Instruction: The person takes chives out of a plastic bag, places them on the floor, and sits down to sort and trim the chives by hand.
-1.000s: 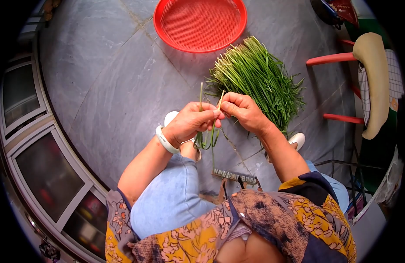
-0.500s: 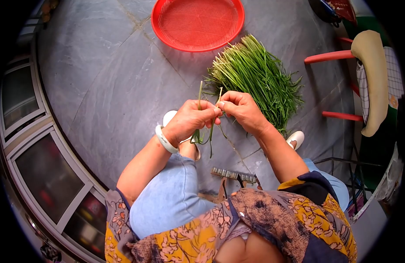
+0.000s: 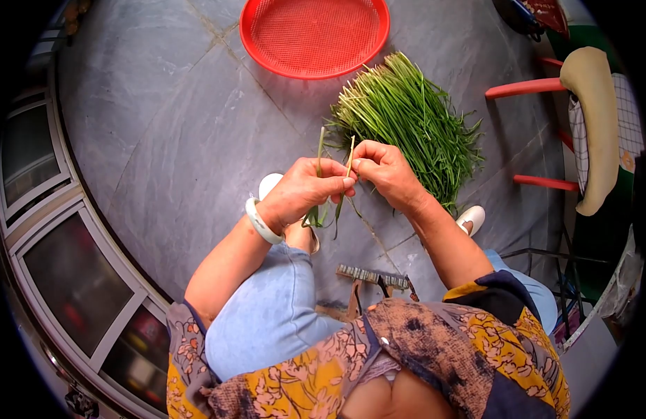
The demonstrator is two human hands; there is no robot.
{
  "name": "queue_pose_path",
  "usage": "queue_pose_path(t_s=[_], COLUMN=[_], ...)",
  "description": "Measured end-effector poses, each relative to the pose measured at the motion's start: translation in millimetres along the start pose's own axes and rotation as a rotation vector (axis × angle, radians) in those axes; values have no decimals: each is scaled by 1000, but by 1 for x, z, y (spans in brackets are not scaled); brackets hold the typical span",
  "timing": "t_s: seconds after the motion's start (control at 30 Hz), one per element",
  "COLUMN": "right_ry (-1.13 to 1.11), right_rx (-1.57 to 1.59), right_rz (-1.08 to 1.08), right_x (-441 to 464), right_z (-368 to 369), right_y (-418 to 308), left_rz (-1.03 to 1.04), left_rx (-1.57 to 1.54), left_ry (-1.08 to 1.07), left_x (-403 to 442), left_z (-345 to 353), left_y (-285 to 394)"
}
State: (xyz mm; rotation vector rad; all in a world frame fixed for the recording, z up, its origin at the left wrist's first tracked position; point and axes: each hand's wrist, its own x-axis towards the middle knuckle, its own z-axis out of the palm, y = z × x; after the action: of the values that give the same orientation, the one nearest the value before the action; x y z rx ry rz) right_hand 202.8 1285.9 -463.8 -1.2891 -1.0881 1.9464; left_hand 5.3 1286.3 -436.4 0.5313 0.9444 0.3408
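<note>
My left hand (image 3: 307, 187), with a pale bangle on its wrist, is closed around a few garlic chive stalks (image 3: 321, 143). Their pale ends point away from me and the green leaves droop below the fingers. One yellowish stalk (image 3: 351, 153) stands up between thumb and forefinger. Right beside it, the thumb and forefinger of my right hand (image 3: 386, 173) are pinched together at that stalk; what exactly lies between them is too small to make out. Beyond my right hand, a large heap of garlic chives (image 3: 414, 126) lies on the floor, pale ends facing away.
A red plastic basket (image 3: 316, 72) sits on the grey tiled floor (image 3: 176, 133) past the heap. To the right stands a red-legged stool (image 3: 525, 88) with a cushion (image 3: 597, 133). Glass-panelled cabinet doors (image 3: 75, 279) run along the left. A low seat's edge (image 3: 372, 276) shows between my legs.
The yellowish stalk shows more of its length above my left thumb. My right fingertips have shifted very slightly away from the left ones. The heap and basket stay in place.
</note>
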Motion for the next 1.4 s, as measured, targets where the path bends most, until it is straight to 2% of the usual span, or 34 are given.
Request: queue_pose_path(t_s=[0.33, 0.63, 0.77, 1.07, 1.4], right_ry=[22, 97, 94, 152, 104], right_rx=[-69, 90, 82, -256, -173], right_rz=[-25, 35, 45, -58, -84], right_x=[1, 0, 1, 1, 3], right_z=[-1, -11, -5, 2, 1], right_y=[-1, -2, -1, 7, 9], left_rz=[-16, -52, -50, 9, -34], left_rx=[1, -141, -55, 60, 36], left_ry=[23, -12, 4, -1, -59], left_x=[4, 4, 5, 7, 4], left_z=[-2, -4, -3, 0, 1], left_y=[-3, -4, -3, -7, -2])
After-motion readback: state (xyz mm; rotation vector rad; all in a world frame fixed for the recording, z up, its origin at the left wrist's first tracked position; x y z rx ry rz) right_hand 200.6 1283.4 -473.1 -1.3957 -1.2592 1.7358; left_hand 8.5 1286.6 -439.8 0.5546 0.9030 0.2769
